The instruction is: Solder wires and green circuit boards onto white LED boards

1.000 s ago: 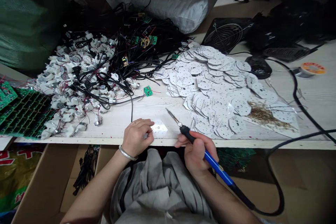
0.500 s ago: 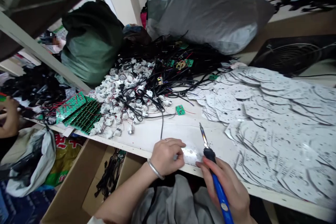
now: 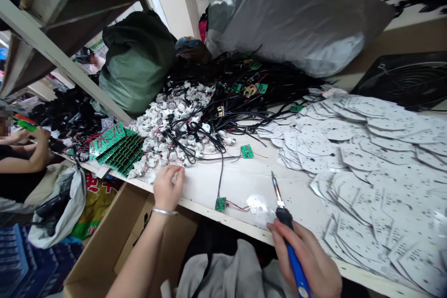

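My right hand (image 3: 305,256) grips a blue-handled soldering iron (image 3: 292,251), its metal tip pointing up and away over the table. The right fingertips are close to a white LED board (image 3: 259,209) at the table's front edge; whether they touch it I cannot tell. Red wires link that board to a small green circuit board (image 3: 220,204), from which a black cable runs back. My left hand (image 3: 168,188), with a silver bangle at the wrist, hovers at the near edge of a heap of small white parts with wires (image 3: 174,121). Its fingers are loosely bent and apart.
Layered white LED boards (image 3: 377,167) cover the right side. Behind lie tangled black cables (image 3: 279,77), a grey sack (image 3: 296,28) and a fan (image 3: 405,79). Green circuit panels (image 3: 120,153) lie left, above an open cardboard box (image 3: 101,242). Another person's arm (image 3: 35,153) shows far left.
My left hand has moved left from the LED board to the heap of white parts, uncovering the wired green circuit board. The right hand keeps the soldering iron beside the board. The view has shifted slightly.
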A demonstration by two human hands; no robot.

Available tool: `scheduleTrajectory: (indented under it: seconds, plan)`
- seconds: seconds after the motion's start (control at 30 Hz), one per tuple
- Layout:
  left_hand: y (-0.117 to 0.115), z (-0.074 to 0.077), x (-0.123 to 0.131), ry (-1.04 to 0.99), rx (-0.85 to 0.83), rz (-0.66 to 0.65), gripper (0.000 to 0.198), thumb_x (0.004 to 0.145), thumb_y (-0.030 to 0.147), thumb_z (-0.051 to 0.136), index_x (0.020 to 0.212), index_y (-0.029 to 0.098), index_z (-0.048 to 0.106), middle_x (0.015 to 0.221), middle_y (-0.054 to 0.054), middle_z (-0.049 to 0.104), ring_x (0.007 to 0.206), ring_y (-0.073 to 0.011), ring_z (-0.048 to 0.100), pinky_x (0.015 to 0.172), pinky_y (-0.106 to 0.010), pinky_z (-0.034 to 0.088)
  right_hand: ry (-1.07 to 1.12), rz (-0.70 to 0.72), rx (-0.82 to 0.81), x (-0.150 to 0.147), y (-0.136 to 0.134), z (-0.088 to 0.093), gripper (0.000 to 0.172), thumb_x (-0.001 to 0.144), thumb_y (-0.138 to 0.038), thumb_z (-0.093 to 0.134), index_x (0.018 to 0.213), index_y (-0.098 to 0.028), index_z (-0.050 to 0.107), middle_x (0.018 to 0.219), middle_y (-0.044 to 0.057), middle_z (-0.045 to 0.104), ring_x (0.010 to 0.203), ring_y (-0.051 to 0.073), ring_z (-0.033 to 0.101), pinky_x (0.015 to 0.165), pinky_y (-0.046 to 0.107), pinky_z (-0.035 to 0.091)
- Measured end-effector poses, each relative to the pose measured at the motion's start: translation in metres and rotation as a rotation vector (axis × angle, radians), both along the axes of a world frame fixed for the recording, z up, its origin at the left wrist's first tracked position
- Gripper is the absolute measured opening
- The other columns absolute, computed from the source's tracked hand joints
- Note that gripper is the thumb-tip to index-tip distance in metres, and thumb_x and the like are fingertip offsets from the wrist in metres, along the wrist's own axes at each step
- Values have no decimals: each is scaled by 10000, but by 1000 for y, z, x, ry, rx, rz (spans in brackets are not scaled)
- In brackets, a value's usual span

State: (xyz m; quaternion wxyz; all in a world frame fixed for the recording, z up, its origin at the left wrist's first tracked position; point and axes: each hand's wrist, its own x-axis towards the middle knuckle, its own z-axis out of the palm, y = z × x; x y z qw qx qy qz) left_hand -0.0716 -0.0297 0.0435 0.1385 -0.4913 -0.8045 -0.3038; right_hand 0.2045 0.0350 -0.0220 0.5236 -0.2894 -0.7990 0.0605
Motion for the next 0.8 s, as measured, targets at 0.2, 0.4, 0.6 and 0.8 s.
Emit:
scheduleTrajectory:
  seconds: [0.2,0.4,0.6,0.8]
  plan:
    - [29,3,-19,-92,-423,247,297,831,243,553,1087,168,683,970,-98,734,779,-225,677,775,-335,514,-28,-2,27,1,1,-2,175,867,-119,609,1041,-130,605,894,100,658,706,156,669,648,227,514]
    - [39,9,-12,-175,-420,264,240,790,184,524,874,172,749,941,-140,721,872,-287,672,812,-381,498,-39,24,-21,3,-1,1,127,882,-112,582,1005,-115,614,890,100,659,732,141,669,678,209,511]
    - [24,12,-18,-382,-259,272,175,693,205,577,757,191,739,820,-95,718,816,-250,654,750,-336,499,-31,8,-20,3,-2,-2,143,852,-97,617,991,-122,630,892,91,663,739,140,667,692,207,510]
    - [22,15,-20,-850,-41,102,472,605,496,652,866,106,700,638,-35,657,401,-94,495,381,-219,372,-17,1,-20,2,-3,-3,178,833,-95,624,1003,-151,631,891,75,674,742,136,676,698,201,524]
